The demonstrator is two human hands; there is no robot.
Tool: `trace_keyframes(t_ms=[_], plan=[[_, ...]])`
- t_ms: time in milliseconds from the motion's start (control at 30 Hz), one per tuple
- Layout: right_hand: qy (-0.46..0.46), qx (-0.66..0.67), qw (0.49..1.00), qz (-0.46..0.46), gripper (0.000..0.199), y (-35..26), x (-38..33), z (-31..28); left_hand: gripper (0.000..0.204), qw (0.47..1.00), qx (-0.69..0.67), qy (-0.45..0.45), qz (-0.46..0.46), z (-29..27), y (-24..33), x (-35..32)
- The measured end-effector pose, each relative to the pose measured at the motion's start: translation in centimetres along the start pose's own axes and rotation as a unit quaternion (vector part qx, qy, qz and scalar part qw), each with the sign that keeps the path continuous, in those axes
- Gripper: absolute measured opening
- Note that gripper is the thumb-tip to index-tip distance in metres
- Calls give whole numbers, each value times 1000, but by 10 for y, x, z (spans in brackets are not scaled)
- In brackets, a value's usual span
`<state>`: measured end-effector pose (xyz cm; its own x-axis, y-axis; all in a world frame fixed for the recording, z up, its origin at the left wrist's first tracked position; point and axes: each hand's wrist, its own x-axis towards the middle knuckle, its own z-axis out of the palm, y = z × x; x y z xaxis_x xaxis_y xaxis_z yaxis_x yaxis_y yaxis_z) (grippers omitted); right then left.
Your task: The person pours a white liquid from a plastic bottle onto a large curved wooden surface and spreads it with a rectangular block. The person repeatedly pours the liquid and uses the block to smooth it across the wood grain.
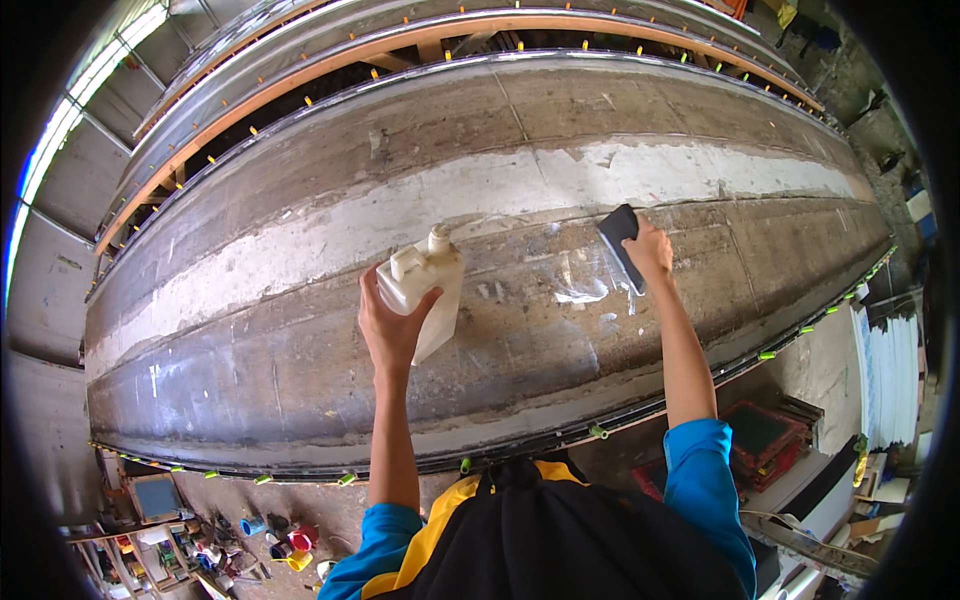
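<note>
Grips, in the left hand (pixel 388 325), a translucent off-white plastic jug (pixel 443 315) with flat sides and a short round neck, thumb laid across the near face and fingers curled round the left side. Holds it over the near half of a long, curved-looking, stained brown-and-grey table surface (pixel 320 365), left of the middle of the view. Cannot tell contact between the jug's base and the surface.

Pinches, in the right hand (pixel 652 250), a flat rectangular dark-grey pad (pixel 618 237) at its right edge, thumb on the face and fingers partly hidden. Slants it to the right of the jug, well apart from it, near milky white smears (pixel 583 291). Cannot tell whether pressing the pad down or lifting it clear.

Reaches forward with bright blue sleeves (pixel 700 475) either side of a black-and-yellow garment (pixel 525 535). Faces a pale grey-white band (pixel 480 185) running lengthwise and, past the far edge, an orange-brown timber beam (pixel 430 32). Has small green clips (pixel 599 432) along the near edge and a round red plastic bucket (pixel 303 538) at lower left.
</note>
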<state>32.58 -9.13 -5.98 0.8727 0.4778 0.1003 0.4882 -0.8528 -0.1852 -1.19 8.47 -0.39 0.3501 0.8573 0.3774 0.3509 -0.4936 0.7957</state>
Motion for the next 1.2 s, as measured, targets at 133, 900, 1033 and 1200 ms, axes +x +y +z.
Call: trace_keyframes(t_ms=[133, 900, 1033, 1200], plan=[[24, 7, 998, 58, 39, 12, 5, 8, 68, 1000, 17, 5, 19, 2, 1, -1], [-34, 97, 994, 22, 32, -63, -2, 3, 71, 999, 28, 31, -19, 10, -9, 1], [-114, 159, 978, 71, 44, -86, -7, 1, 74, 999, 37, 27, -22, 10, -7, 1], [-95, 123, 985, 70, 50, -80, -12, 12, 74, 998, 47, 20, -25, 11, -5, 2]])
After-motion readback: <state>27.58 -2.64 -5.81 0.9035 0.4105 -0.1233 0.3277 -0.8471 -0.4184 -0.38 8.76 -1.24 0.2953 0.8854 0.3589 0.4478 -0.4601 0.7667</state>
